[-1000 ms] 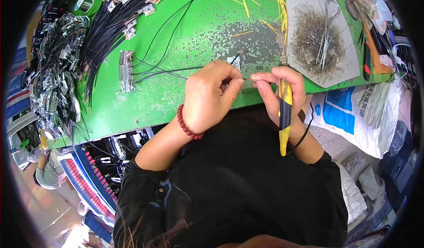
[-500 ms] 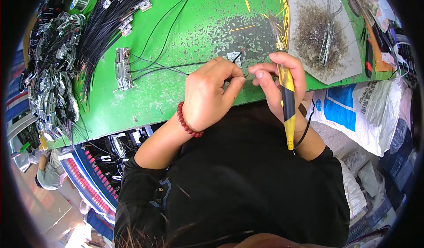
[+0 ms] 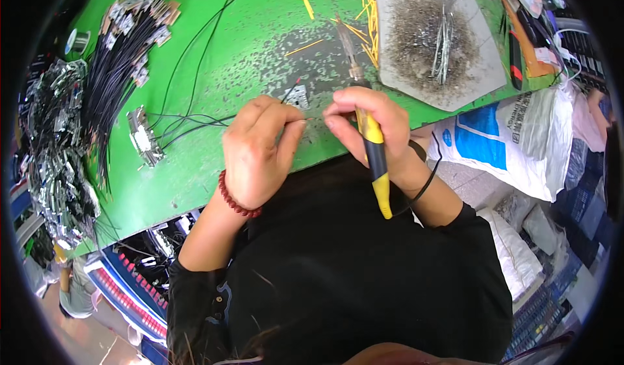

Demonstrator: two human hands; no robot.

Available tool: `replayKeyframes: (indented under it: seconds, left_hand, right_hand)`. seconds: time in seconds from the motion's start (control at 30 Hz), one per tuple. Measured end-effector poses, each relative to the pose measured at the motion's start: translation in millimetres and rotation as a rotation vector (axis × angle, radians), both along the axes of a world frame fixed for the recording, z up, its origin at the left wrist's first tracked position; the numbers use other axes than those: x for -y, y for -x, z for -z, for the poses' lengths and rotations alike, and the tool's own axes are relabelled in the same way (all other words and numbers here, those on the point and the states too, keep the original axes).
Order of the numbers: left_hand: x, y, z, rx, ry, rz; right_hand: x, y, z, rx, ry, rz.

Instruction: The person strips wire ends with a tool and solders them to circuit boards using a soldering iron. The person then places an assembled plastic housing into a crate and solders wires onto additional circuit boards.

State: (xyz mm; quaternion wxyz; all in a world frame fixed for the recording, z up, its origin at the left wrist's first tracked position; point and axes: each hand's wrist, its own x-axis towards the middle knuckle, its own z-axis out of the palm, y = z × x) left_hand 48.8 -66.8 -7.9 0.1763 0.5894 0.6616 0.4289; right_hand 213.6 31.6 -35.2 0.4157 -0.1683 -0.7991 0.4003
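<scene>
Black wires (image 3: 214,122) run into the left hand (image 3: 261,145) at the centre of the frame, its thumb and forefinger pinching near their end, though the other fingers hide most of the grip. Just right of it, the right hand (image 3: 372,123) curls around the yellow-and-black handle of a soldering iron (image 3: 375,150), thumb and forefinger close together; whether they pinch anything fine, I cannot tell. Further left, the wires reach a silver metal piece (image 3: 144,137) on the green worktop (image 3: 188,183). They look light, springy and smooth, likely to twist between fingers, so a pinch close behind the end should steady them best; their joints with the metal are probably the fragile spot, better not tugged. The iron seems light too, safest by the handle, well away from its possibly hot tip. Beyond, in the upper right, lies a residue-stained grey board (image 3: 391,69); upper left, a wire bundle (image 3: 107,63).
</scene>
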Motion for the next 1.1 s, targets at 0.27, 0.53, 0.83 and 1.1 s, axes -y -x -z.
replayKeyframes:
  seconds: [0.27, 0.53, 0.83, 1.1]
  left_hand:
    - [-16.9, 4.6, 23.5, -0.325, -0.046, 0.038]
    - [-22.4, 4.9, 26.9, -0.247, -0.063, 0.031]
    - [-19.6, 5.2, 22.8, -0.141, 0.009, 0.007]
    - [-16.5, 9.6, 23.7, -0.146, 0.007, 0.001]
  right_hand:
    - [-34.3, -119.4, -15.6, 0.074, 0.33, 0.488]
    - [-39.1, -147.2, 0.4, -0.073, 0.277, 0.617]
    - [-44.8, -146.2, 9.4, -0.228, 0.264, 0.648]
    - [-48.6, -146.7, 15.3, -0.236, 0.182, 0.607]
